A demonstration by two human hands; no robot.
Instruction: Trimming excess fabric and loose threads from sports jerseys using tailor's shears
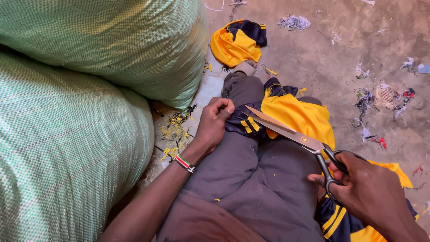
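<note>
Scissors (295, 134), big steel tailor type w/ black handles, in right hand (367, 188): fingers thru the loops, closed round them; blades a little apart, tips pointing left at the cloth. Left hand (212, 123) curled shut, pinching navy edge of the yellow-and-navy garment (295, 114), which lies over the person's lap on grey trousers (255, 179). Cloth looks soft knit, yellow body, navy trim w/ yellow stripes. Blades lie across the garment, just beside left hand. Beaded wristband (185, 163), red/white/green/black, on left wrist. To the left, two bulging green woven sacks (76, 116), coarse plastic weave, stacked. Another yellow-navy piece (237, 42) on concrete floor (331, 62) ahead; more under right forearm. Thread and fabric scraps (177, 132), yellow/black, by the sacks; grey and red bits scattered right.
</note>
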